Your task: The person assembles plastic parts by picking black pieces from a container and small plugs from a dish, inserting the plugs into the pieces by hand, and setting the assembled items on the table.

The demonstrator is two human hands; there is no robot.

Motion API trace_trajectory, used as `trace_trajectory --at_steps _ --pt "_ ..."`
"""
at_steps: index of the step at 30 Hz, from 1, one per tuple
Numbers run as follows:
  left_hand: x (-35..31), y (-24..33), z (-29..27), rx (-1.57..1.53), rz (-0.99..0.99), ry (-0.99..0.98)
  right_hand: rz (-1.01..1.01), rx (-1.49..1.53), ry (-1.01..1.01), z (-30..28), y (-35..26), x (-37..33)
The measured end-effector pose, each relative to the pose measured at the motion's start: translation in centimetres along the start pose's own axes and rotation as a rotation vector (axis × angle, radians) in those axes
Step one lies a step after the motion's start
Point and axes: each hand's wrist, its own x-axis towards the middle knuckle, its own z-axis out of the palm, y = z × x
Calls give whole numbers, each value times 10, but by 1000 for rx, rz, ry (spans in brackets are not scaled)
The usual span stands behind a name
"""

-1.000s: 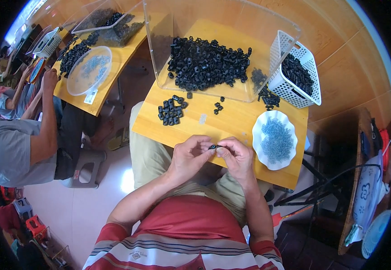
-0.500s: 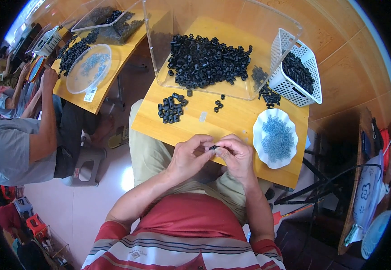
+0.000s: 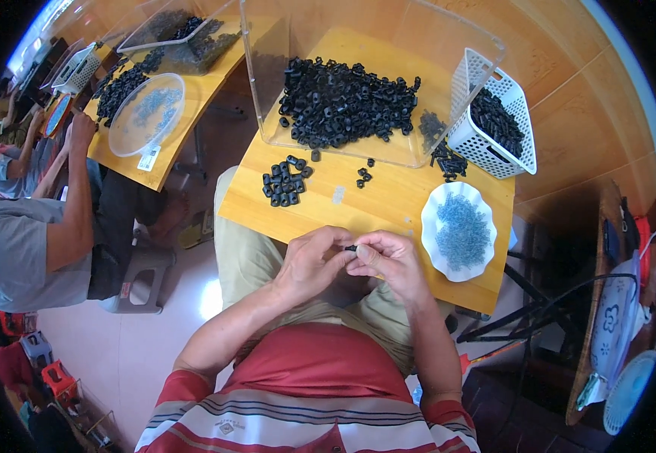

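Observation:
Just off the table's front edge, my left hand (image 3: 312, 260) and my right hand (image 3: 388, 260) meet with their fingertips together. Between them they pinch a small black plastic part (image 3: 351, 248), mostly covered by the fingers. Several black barrel-shaped pieces (image 3: 283, 183) stand grouped at the table's left, and a few smaller black bits (image 3: 363, 175) lie near its middle. To the right of my hands is a white scalloped dish (image 3: 432, 255) holding tiny clear bluish pieces (image 3: 462, 230), which look like small springs.
A clear plastic bin (image 3: 267, 113) lies with its open side toward me, full of black parts (image 3: 343, 102). Beside it a white perforated basket (image 3: 486, 151) holds black pieces, with more spilled (image 3: 449, 162) in front. At left, a co-worker (image 3: 33, 234) sits at another wooden table (image 3: 150, 170).
My hands stay together, and the right fingers have shifted slightly on the black part. The whole view has drifted a little, so the table appears slightly further left.

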Motion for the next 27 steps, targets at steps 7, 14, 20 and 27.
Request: trace_trajectory --at_steps 7,14,20,27 --pt "3 2 -1 33 -38 10 -97 135 36 6 15 3" --pt "8 -1 1 33 71 11 -118 152 70 5 18 4" --pt "4 0 1 96 125 34 -100 217 50 8 14 3" --pt "4 3 5 62 134 55 -71 218 39 6 11 5"
